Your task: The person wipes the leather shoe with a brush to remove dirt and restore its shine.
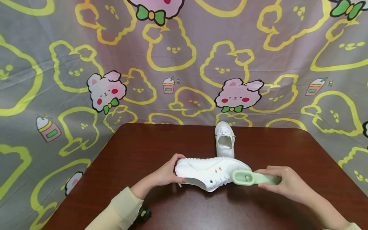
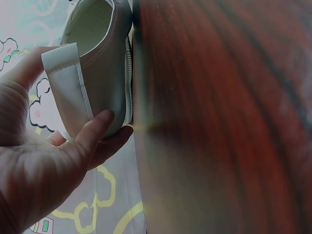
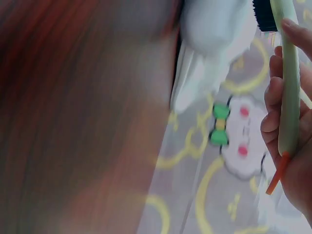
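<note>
A white lace-up shoe [image 1: 198, 169] is held on its side, toe to the right, its ridged sole facing the back of the table and its opening facing me. My left hand [image 1: 164, 174] grips it by the heel, thumb at the collar near the heel tab [image 2: 68, 80] and fingers round the back. In my right hand [image 1: 290, 183] is a pale green brush [image 1: 244, 177], held by its handle. The brush head overlaps the shoe's toe in the head view. Dark bristles [image 3: 264, 15] and an orange cord [image 3: 278, 175] on the handle's end show in the right wrist view.
Behind the held shoe, a second white shoe [image 1: 224, 139] stands upright on the brown wooden table [image 1: 161, 139], toe pointing away. A small black object [image 1: 145, 213] lies by my left sleeve. A patterned cloth [image 1: 184, 75] hangs close round the table's edges.
</note>
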Action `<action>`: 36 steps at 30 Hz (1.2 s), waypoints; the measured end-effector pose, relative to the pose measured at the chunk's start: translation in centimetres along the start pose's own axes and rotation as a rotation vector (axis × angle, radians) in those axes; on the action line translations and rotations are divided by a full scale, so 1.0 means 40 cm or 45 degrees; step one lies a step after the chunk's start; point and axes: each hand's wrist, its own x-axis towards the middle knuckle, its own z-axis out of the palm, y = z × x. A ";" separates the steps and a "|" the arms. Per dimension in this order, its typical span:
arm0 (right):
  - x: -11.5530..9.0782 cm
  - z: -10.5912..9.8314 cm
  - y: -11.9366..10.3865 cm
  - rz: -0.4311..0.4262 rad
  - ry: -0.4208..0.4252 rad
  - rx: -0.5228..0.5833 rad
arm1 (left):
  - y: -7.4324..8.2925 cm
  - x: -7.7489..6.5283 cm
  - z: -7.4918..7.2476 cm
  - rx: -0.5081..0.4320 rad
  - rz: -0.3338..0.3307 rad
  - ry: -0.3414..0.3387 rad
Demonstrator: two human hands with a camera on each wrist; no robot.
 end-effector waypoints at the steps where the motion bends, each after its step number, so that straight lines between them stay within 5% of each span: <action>1: 0.008 0.010 -0.007 -0.061 -0.012 0.017 | 0.000 0.000 0.001 0.000 0.000 0.002; 6: 0.011 0.016 0.008 -0.022 -0.067 0.002 | -0.003 -0.002 0.000 -0.002 0.002 -0.001; 15: -0.036 -0.078 0.087 0.429 -0.044 -0.008 | 0.001 0.001 -0.007 0.009 0.029 0.010; 21: -0.008 -0.051 0.040 0.335 0.002 0.015 | 0.002 0.004 -0.006 0.003 0.036 0.004; 28: 0.033 0.020 -0.010 0.036 -0.178 0.208 | 0.005 0.001 -0.004 -0.020 0.019 0.006; 31: 0.034 0.018 0.004 0.095 -0.197 0.221 | 0.007 0.002 -0.003 -0.035 0.027 0.003; 36: 0.026 -0.021 0.062 0.402 -0.130 0.199 | 0.006 0.004 -0.005 -0.047 0.035 0.002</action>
